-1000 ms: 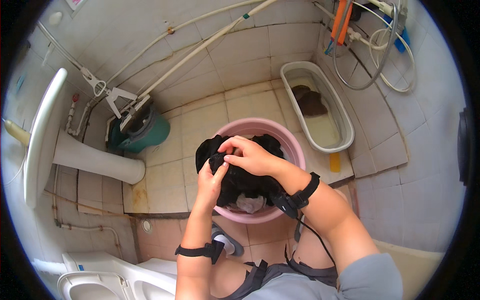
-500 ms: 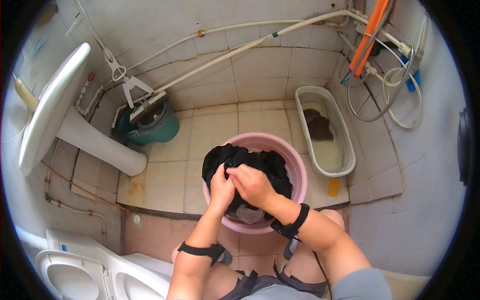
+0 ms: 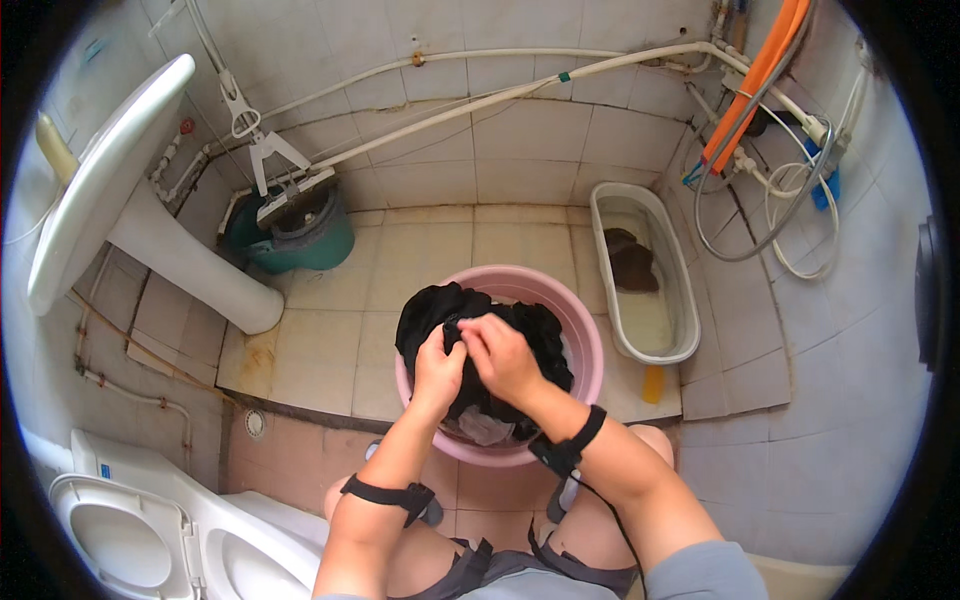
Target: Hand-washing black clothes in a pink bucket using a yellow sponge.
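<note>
Tiled bathroom floor point(image 3: 330, 330) fills my view, with a pink basin point(image 3: 585, 345) at its centre. Over it hangs the black garment point(image 3: 440, 315), bunched between both fists. My left hand point(image 3: 437, 368) and right hand point(image 3: 500, 355) clamp it side by side, knuckles touching, directly above the basin.
</note>
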The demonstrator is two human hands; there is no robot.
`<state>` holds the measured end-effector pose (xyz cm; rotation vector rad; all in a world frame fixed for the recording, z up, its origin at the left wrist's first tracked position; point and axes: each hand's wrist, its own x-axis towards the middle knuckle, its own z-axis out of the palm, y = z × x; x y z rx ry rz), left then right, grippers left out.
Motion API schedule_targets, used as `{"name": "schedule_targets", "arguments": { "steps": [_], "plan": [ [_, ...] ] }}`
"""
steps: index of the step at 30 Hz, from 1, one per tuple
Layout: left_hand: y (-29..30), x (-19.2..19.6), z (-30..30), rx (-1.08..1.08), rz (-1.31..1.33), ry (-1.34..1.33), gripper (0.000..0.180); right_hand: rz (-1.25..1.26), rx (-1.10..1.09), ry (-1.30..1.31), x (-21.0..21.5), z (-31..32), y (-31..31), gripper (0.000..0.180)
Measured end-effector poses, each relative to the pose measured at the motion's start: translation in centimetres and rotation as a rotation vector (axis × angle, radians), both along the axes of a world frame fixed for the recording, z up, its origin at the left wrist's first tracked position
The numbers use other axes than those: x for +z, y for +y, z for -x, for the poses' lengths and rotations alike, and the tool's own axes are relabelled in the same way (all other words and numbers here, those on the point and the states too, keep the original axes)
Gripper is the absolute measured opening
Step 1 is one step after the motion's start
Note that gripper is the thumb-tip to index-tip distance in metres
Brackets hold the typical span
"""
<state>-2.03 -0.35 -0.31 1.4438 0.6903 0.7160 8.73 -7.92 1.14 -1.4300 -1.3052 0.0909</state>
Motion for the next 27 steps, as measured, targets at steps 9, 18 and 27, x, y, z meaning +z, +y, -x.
{"name": "schedule_targets", "arguments": {
  "steps": [9,18,27],
  "plan": [
    [1.7,2.7,1.0,0.036,0.267,-0.179,0.026,0.477,0.350,0.358,0.1,-6.8,-1.6,0.028],
    [1.0,0.1,-0.8,0.195,0.104,-0.123,0.032,0.247,0.211,0.429,1.9,-5.8,-1.4,0.021],
    [-1.4,2.5,-1.7,-0.130,0.580,-0.446,0.024,0.111,0.077,-0.109,3.5,-3.7,-0.2,0.013]
  ]
}}
